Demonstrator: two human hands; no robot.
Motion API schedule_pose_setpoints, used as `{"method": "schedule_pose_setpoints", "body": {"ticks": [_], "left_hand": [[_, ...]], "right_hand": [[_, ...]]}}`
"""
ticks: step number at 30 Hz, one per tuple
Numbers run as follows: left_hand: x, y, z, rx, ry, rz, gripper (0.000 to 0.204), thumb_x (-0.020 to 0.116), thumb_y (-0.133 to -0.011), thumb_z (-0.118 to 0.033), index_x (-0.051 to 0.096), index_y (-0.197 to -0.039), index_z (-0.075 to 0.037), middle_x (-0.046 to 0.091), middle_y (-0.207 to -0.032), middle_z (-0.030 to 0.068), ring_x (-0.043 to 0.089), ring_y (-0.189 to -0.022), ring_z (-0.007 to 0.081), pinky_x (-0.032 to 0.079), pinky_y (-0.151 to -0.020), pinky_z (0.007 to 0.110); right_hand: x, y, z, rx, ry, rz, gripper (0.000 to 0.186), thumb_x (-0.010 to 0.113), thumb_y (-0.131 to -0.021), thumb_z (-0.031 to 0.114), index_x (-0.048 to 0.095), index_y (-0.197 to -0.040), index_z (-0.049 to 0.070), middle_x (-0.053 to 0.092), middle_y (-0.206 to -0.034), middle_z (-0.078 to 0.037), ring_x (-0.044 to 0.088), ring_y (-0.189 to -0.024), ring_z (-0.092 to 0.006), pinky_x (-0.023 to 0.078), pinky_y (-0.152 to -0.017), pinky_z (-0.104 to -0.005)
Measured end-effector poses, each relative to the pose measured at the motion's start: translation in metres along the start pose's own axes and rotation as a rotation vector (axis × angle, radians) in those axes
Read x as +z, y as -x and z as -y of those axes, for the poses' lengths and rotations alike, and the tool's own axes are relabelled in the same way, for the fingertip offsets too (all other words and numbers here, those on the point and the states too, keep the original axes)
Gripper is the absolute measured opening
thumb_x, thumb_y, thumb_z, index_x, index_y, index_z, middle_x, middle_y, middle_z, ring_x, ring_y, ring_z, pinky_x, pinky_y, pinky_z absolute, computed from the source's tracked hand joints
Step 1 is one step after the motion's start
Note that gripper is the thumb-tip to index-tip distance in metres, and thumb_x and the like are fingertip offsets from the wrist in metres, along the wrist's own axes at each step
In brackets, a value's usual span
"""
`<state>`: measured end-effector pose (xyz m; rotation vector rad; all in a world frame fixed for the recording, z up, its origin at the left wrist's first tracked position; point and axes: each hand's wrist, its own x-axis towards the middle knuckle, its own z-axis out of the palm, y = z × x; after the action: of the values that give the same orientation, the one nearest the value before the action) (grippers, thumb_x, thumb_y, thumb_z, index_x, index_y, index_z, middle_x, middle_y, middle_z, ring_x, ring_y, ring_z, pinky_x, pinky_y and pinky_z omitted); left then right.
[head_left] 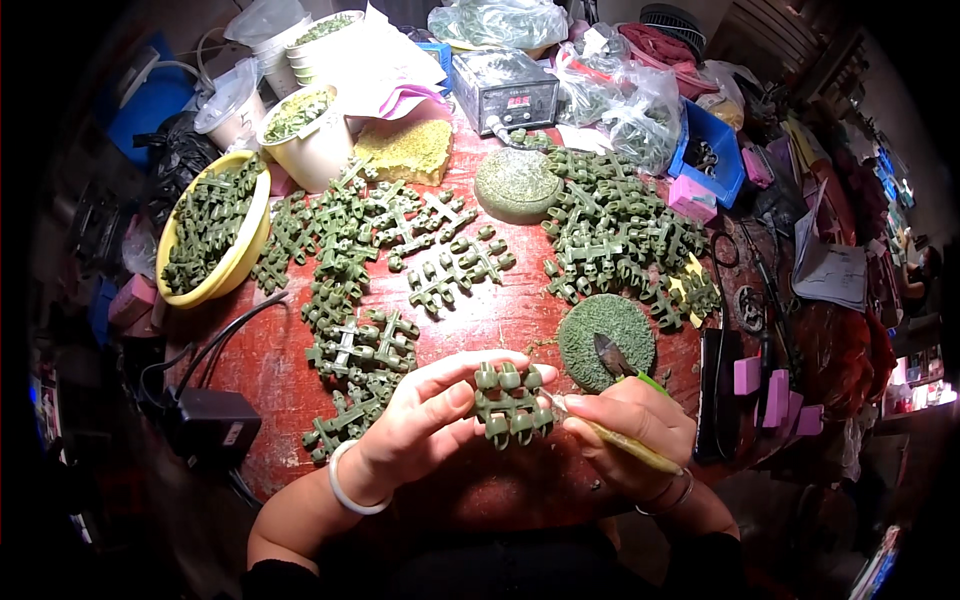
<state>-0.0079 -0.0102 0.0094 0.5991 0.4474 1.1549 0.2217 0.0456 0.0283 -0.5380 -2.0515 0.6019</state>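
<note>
My left hand (pixel 425 415) holds a green wax cluster of small ring-like pieces (pixel 510 402) just above the near edge of the round red table (pixel 520 315). My right hand (pixel 630 425) grips a thin yellow-handled tool (pixel 628 447) whose tip touches the cluster's right side. A white bangle is on my left wrist. A second tool with a dark blade and green handle (pixel 618 362) lies by my right hand, over a round green pad (pixel 606 340).
Many green wax clusters lie in piles at left (pixel 350 290) and right (pixel 620 235). A yellow bowl (pixel 240 255) holds more. White buckets, a grey control box (pixel 503 90), a blue bin (pixel 715 150), pink blocks and a black adapter (pixel 212 425) ring the table.
</note>
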Motion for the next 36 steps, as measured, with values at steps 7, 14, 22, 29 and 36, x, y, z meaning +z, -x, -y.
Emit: {"method": "schedule_pose_setpoints", "body": {"ticks": [7,14,22,29,36], "left_hand": [[-0.005,0.002,0.003,-0.027,0.066,0.035,0.062,0.036,-0.107,-0.043,0.036,-0.146,0.005,0.046,-0.146,0.0279,0.057,-0.124,0.0332,0.047,-0.103,0.042],[-0.018,-0.001,0.007,-0.119,0.394,-0.066,0.070,0.022,-0.107,-0.051,0.032,-0.149,0.004,0.034,-0.151,0.0327,0.054,-0.126,0.0381,0.052,-0.101,0.043],[-0.005,-0.001,0.005,-0.127,0.154,-0.097,0.066,0.023,-0.107,-0.050,0.035,-0.148,0.001,0.042,-0.148,0.0271,0.056,-0.124,0.0326,0.045,-0.106,0.044],[0.002,-0.001,-0.001,-0.077,-0.134,-0.160,0.057,0.032,-0.107,-0.040,0.040,-0.143,0.003,0.049,-0.143,0.0264,0.059,-0.119,0.0312,0.047,-0.102,0.042],[-0.001,-0.002,0.003,0.000,-0.139,-0.121,0.051,0.045,-0.105,-0.032,0.041,-0.141,0.004,0.049,-0.142,0.0272,0.059,-0.122,0.0318,0.046,-0.107,0.044]], "right_hand": [[-0.009,0.007,-0.003,0.408,-0.408,0.059,0.018,0.074,-0.085,0.001,0.072,-0.103,-0.003,0.070,-0.082,-0.011,0.069,-0.070,-0.0188,0.053,-0.060,-0.0257],[-0.005,0.009,-0.004,0.376,-0.203,-0.085,0.015,0.074,-0.088,0.008,0.071,-0.100,0.001,0.071,-0.087,-0.011,0.067,-0.070,-0.0172,0.052,-0.059,-0.0275],[0.005,0.000,-0.007,-0.035,-0.037,0.065,0.033,0.082,-0.076,0.004,0.072,-0.107,0.006,0.063,-0.084,-0.005,0.062,-0.069,-0.0175,0.050,-0.057,-0.0282],[0.007,0.000,-0.004,-0.042,-0.019,0.127,0.035,0.077,-0.071,-0.002,0.068,-0.104,0.005,0.060,-0.089,-0.007,0.060,-0.074,-0.0229,0.050,-0.062,-0.0329],[0.002,-0.005,-0.002,-0.096,0.043,0.250,0.036,0.074,-0.068,-0.002,0.067,-0.103,0.003,0.059,-0.091,-0.008,0.059,-0.080,-0.0264,0.050,-0.068,-0.0346]]}}
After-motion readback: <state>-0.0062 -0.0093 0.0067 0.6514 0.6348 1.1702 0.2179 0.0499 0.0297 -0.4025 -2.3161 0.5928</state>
